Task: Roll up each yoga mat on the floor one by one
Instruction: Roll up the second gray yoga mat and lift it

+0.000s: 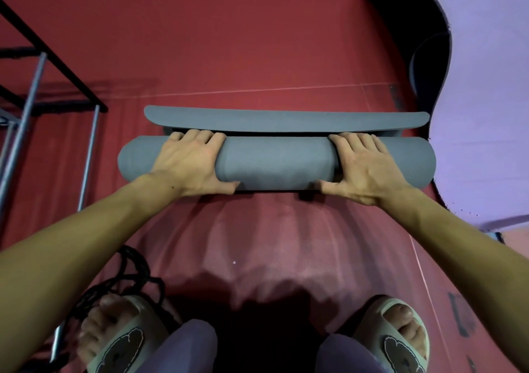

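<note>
A grey yoga mat (pixel 276 162) lies across the red floor in front of me, wound into a thick roll. Its last flat strip (pixel 286 120) sticks out beyond the roll, with the far end curling up. My left hand (pixel 189 163) grips the roll left of its middle, fingers curled over the top and thumb under the near side. My right hand (pixel 366 166) grips it the same way right of the middle. My fingertips are hidden in the gap between the roll and the strip.
The red floor covering (pixel 257 43) spreads all around. A metal rack frame (pixel 43 86) stands at the left. A black cord (pixel 126 281) lies by my left foot. A purple wall (pixel 486 100) and a dark curved object (pixel 423 57) are at the right.
</note>
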`<state>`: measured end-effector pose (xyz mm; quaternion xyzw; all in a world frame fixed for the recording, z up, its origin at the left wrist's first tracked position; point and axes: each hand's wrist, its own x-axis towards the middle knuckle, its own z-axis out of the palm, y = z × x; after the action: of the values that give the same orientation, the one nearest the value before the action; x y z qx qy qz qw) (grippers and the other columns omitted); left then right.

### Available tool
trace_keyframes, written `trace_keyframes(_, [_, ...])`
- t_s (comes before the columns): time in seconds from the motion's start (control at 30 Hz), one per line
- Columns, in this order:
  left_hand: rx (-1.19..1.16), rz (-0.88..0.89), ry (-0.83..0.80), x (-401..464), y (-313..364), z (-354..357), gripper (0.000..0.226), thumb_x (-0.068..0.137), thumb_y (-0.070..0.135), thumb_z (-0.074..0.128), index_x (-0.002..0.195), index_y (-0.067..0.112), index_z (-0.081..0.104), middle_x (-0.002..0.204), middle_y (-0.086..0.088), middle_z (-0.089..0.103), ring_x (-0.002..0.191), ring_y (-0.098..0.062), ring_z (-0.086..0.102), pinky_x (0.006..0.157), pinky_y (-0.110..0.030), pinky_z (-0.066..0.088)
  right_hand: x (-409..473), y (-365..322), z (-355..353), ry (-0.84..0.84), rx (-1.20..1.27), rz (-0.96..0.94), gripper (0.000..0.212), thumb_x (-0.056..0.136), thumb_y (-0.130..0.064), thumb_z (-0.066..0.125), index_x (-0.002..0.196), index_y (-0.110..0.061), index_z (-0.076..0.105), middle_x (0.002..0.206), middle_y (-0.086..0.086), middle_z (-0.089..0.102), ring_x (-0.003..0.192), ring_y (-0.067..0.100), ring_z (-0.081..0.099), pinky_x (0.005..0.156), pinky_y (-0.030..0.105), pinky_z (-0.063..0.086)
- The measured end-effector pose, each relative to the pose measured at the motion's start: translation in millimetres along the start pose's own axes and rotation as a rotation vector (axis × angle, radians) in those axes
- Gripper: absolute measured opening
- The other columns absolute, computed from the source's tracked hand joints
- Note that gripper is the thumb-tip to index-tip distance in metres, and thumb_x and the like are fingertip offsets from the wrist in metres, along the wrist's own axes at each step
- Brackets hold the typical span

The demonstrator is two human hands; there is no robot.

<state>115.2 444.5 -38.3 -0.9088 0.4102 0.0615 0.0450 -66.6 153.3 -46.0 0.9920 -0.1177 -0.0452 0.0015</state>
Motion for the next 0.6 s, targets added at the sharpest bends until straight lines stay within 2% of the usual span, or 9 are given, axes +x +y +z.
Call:
trace_keyframes(0.13, [0.059, 0.001, 0.018, 1.0, -3.5, 3.6, 0.113, 0.057, 0.093, 0.056, 0.145, 0.023, 0.043, 0.129, -0.002, 0.059, 0.12, -0.028, 0.055, 0.104, -0.051, 0.041, 6.1, -2.0, 3.6, -0.029, -0.056, 0.009, 0.126, 0.058, -0.093, 0.06, 0.153, -0.013, 0.039, 0.147, 0.008, 0.052, 0.135, 0.033, 0.048, 0.12, 0.059, 0.03])
trace_keyframes(0.23, [0.114, 0.007, -0.029, 3.3, -6.6, 12.3, 0.127, 0.053, 0.081, 0.079, 0.154, 0.02, 0.032, 0.135, -0.007, 0.052, 0.125, -0.031, 0.051, 0.108, -0.053, 0.039, 10.5, -1.1, 6.1, -0.055, -0.117, 0.002, 0.136, 0.048, -0.088, 0.078, 0.154, -0.013, 0.035, 0.144, 0.01, 0.051, 0.133, 0.035, 0.049, 0.12, 0.06, 0.031])
trace_keyframes(0.3, [0.147, 0.007, -0.032, 5.8, -7.2, 14.7, 0.132, 0.05, 0.075, 0.087, 0.155, 0.019, 0.03, 0.135, -0.008, 0.052, 0.124, -0.031, 0.051, 0.108, -0.053, 0.04, 12.6, -0.3, 4.9, -0.054, -0.12, 0.02, 0.134, 0.047, -0.081, 0.086, 0.153, -0.016, 0.035, 0.142, 0.016, 0.048, 0.127, 0.04, 0.049, 0.116, 0.058, 0.036])
trace_keyframes(0.37, [0.163, 0.012, -0.01, 7.1, -8.3, 13.7, 0.131, 0.048, 0.075, 0.087, 0.153, 0.018, 0.034, 0.131, -0.007, 0.056, 0.12, -0.031, 0.055, 0.103, -0.052, 0.044, 12.0, 0.9, 3.1, -0.016, -0.095, 0.034, 0.13, 0.045, -0.076, 0.089, 0.151, -0.019, 0.039, 0.136, 0.021, 0.045, 0.115, 0.042, 0.05, 0.105, 0.056, 0.044])
trace_keyframes(0.43, [0.167, 0.028, 0.015, 7.1, -10.4, 11.6, 0.127, 0.047, 0.078, 0.084, 0.149, 0.018, 0.039, 0.127, -0.006, 0.06, 0.114, -0.031, 0.059, 0.095, -0.05, 0.048, 8.7, 1.3, 1.6, 0.028, -0.102, 0.012, 0.125, 0.047, -0.075, 0.089, 0.148, -0.018, 0.042, 0.128, 0.018, 0.046, 0.107, 0.038, 0.05, 0.097, 0.054, 0.048])
trace_keyframes(0.6, [0.146, 0.073, -0.025, 3.0, -12.6, 3.2, 0.118, 0.046, 0.089, 0.075, 0.14, 0.024, 0.046, 0.12, 0.002, 0.066, 0.108, -0.026, 0.066, 0.085, -0.043, 0.052, 3.6, 5.3, -2.6, 0.042, -0.043, -0.019, 0.115, 0.049, -0.082, 0.082, 0.136, -0.013, 0.049, 0.124, 0.01, 0.057, 0.112, 0.035, 0.058, 0.103, 0.05, 0.048])
